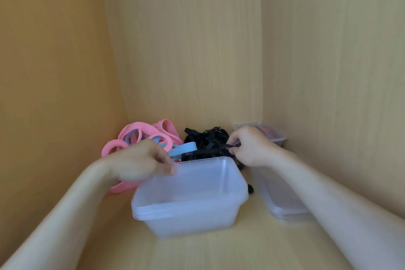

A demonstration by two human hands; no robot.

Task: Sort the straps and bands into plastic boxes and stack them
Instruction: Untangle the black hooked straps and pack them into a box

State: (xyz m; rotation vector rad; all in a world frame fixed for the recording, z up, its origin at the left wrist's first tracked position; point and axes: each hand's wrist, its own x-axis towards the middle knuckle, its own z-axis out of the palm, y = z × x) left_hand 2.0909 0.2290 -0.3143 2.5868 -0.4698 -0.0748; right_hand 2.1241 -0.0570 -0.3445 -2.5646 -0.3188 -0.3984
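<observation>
Inside a pale wooden cupboard (pixel 197 252), a person's left hand (pixel 140 160) pinches the far left rim of a clear plastic box (pixel 188 210) (seemingly several nested together) standing mid-shelf. The right hand (pixel 247 147) curls its fingers tightly around black straps (pixel 206 140) heaped just behind that box. Pink and blue bands (pixel 140 136) lie piled in the back left corner. A second clear box (pixel 282 201) sits beneath the right forearm, and a third box (pixel 276 136), holding something pinkish, is in the back right corner.

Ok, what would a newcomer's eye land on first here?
The clear box sits front and centre, with the left hand holding its far rim. Behind it, pink and blue bands fill the left corner beside black straps, which the right hand pinches.
</observation>
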